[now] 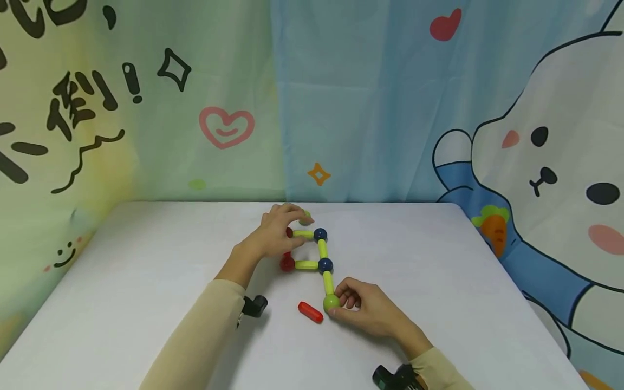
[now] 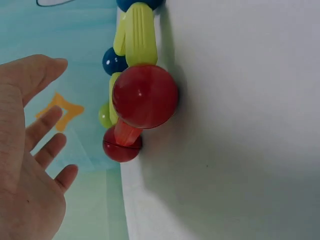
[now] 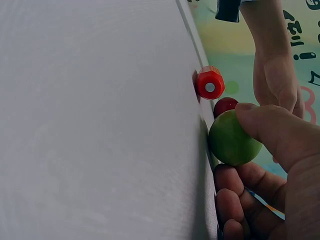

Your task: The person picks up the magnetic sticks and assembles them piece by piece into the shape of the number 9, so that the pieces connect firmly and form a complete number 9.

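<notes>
A frame of magnetic balls and rods lies on the table. It has red balls (image 1: pixel 287 264) on the left, joined by a red rod (image 2: pixel 128 133), and blue balls (image 1: pixel 325 265) on the right, with yellow-green rods (image 1: pixel 306 265) between. Another rod runs toward me to a green ball (image 3: pixel 234 138), which my right hand (image 1: pixel 368 306) pinches between thumb and fingers. My left hand (image 1: pixel 279 230) hovers over the far red ball, fingers extended. A second green ball (image 1: pixel 306 219) shows behind its fingers; whether they touch it I cannot tell.
A loose red rod (image 1: pixel 310 312) with a metal end lies left of the near green ball. The white table (image 1: pixel 419 254) ends at a printed curtain (image 1: pixel 351 108) behind. Wrist cameras (image 1: pixel 254 306) are strapped to both arms.
</notes>
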The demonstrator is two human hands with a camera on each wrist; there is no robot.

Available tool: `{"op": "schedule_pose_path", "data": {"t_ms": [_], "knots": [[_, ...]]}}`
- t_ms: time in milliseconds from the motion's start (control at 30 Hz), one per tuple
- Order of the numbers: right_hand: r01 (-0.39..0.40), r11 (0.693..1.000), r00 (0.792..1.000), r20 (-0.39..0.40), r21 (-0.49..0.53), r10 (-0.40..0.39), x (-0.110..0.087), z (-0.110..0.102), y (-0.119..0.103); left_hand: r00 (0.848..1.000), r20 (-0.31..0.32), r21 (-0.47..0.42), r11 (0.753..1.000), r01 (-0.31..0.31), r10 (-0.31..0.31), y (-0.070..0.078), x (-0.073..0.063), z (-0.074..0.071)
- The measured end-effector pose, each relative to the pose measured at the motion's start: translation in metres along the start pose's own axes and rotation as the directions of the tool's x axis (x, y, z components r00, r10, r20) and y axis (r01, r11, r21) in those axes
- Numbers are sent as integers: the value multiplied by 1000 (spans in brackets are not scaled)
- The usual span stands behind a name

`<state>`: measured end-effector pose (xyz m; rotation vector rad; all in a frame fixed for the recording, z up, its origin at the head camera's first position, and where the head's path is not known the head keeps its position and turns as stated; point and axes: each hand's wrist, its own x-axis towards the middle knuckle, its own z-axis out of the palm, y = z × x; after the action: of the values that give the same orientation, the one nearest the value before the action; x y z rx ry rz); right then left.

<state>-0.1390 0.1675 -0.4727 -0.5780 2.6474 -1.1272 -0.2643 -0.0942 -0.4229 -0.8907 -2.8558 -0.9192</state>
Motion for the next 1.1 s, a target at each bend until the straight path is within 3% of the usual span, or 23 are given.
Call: {"op": "schedule_pose_path", "data": {"t_ms": [200, 533, 867, 1100], "knots": [[32, 999, 999, 1, 5, -32, -2, -3, 2, 999, -26, -10, 999, 42, -42, -2, 10, 1], [53, 998, 999, 1, -30, -53, -4, -2, 2, 984, -5, -8, 984, 177, -177, -16, 26, 5], [43, 997, 999, -13, -69, -44, -5, -7, 4, 979, 43, 30, 979, 200, -201, -15, 49, 11], [49, 998, 999, -2, -45, -50, -4, -5, 7, 975, 72, 81, 975, 207, -212, -15, 57, 15]]}}
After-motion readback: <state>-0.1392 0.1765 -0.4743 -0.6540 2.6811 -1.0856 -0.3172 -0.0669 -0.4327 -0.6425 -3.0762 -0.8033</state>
